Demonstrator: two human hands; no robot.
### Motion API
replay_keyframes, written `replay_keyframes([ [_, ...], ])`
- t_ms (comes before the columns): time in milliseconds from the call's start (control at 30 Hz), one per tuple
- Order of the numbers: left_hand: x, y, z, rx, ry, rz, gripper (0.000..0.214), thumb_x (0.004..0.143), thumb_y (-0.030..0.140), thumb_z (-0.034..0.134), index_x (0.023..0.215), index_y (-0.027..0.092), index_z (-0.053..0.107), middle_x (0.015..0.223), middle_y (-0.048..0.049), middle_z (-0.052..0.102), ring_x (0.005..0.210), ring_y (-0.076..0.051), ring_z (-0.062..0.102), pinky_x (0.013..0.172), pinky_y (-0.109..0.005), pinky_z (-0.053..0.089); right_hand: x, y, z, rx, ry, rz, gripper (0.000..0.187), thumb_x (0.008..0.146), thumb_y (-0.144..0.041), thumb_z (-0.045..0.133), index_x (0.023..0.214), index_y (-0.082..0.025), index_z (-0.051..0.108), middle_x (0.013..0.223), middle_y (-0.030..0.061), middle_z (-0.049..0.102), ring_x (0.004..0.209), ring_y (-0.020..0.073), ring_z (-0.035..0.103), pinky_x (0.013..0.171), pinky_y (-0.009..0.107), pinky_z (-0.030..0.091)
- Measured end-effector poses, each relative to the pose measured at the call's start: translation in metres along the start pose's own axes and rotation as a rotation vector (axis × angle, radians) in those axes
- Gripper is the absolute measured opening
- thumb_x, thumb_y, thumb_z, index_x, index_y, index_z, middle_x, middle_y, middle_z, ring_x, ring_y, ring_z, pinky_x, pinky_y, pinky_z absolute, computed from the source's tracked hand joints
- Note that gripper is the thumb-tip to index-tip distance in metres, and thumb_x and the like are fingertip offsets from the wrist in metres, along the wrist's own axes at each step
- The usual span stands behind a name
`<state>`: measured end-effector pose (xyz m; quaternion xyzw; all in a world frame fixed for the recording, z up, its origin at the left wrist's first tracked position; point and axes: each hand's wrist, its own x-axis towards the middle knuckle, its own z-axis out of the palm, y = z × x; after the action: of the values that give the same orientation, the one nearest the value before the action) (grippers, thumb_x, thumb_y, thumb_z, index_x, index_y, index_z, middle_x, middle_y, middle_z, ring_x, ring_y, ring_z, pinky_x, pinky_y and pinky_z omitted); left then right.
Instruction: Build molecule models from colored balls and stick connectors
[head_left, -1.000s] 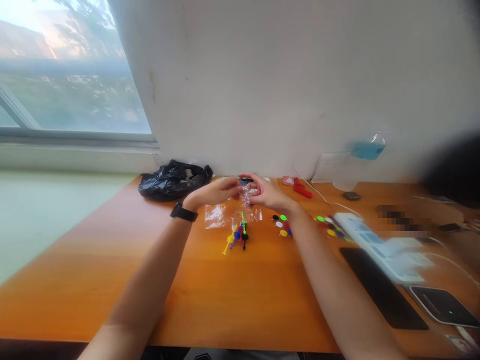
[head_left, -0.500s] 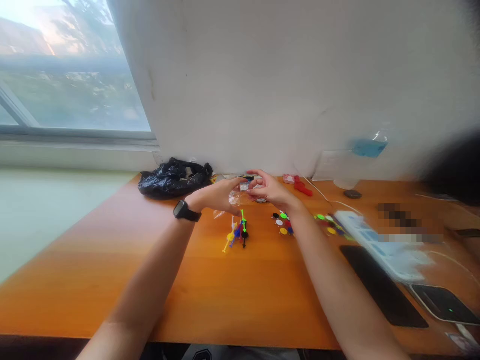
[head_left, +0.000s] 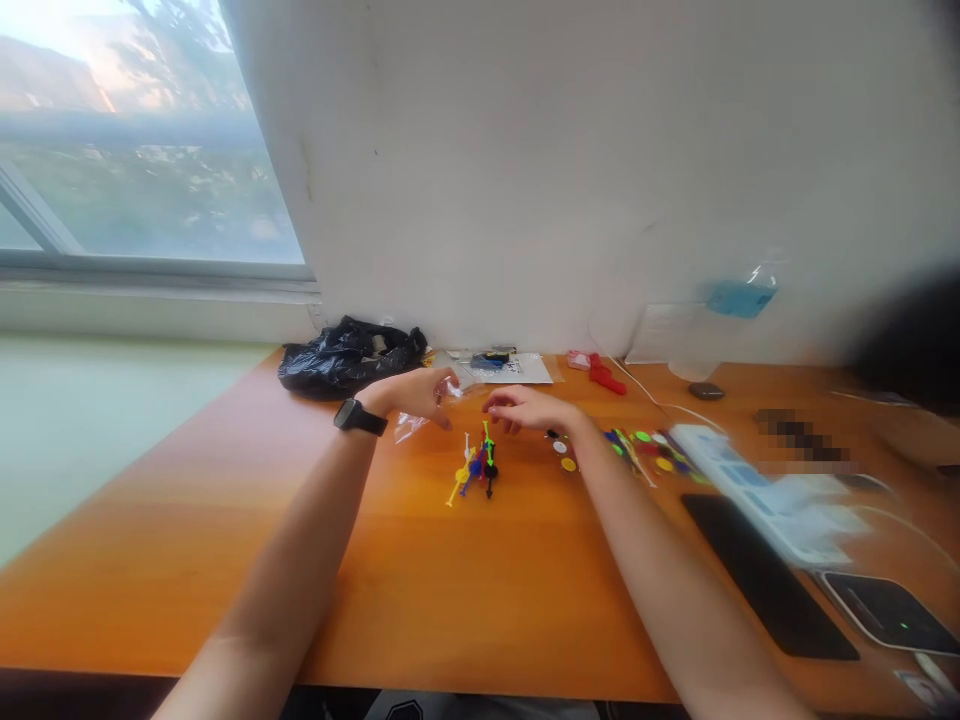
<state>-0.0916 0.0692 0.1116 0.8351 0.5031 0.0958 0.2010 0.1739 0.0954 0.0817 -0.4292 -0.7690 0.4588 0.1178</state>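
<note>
My left hand, with a black watch on its wrist, is closed on a crinkled clear plastic bag that shows on both sides of the fingers. My right hand hovers just behind a small cluster of coloured plastic sticks with round discs, its fingers bent and apart, with nothing visible in them. In that cluster are a green stick, a yellow piece, a blue piece and a black piece. Whether the right fingertips touch the green stick I cannot tell.
Loose coloured discs and more pieces lie right of the cluster, partly behind my right forearm. A black plastic bag, a printed sheet and a red object sit along the wall. A white power strip and dark phone lie right.
My hands have moved apart and lower. The left has drawn the clear bag leftward; the right has come down toward the coloured cluster. The printed sheet behind is now uncovered.
</note>
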Motion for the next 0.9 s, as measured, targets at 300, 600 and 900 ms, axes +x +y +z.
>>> replay_keyframes([
  [300,0.002,-0.003,0.002,-0.039,-0.01,0.065,0.074,0.06,0.038,0.086,0.127,0.023,0.059,0.108,-0.0056,0.07,0.089,-0.023,0.067,0.073,-0.028,0.048,0.03,0.028,0.034,-0.059,0.139,0.025,0.004,0.088,-0.014,0.068,0.085,-0.014,0.071,0.078,0.0049,0.074,0.069,0.0143,0.065,0.061,0.02,0.048],
  [600,-0.002,0.003,-0.002,-0.066,-0.037,0.023,0.077,0.06,0.042,0.086,0.129,0.023,0.059,0.107,-0.0052,0.069,0.089,-0.023,0.066,0.074,-0.029,0.047,0.039,0.038,0.04,0.076,0.15,0.007,0.009,0.078,-0.021,0.078,0.078,-0.013,0.077,0.07,0.0026,0.074,0.06,0.0127,0.061,0.053,0.02,0.043],
  [900,-0.005,0.008,-0.005,-0.081,-0.043,0.01,0.077,0.061,0.041,0.085,0.13,0.022,0.058,0.108,-0.0051,0.069,0.093,-0.024,0.066,0.076,-0.03,0.048,0.041,0.033,0.039,0.32,0.296,-0.027,0.017,0.072,-0.015,0.079,0.089,-0.013,0.08,0.074,0.0035,0.075,0.066,0.0135,0.064,0.061,0.021,0.049],
])
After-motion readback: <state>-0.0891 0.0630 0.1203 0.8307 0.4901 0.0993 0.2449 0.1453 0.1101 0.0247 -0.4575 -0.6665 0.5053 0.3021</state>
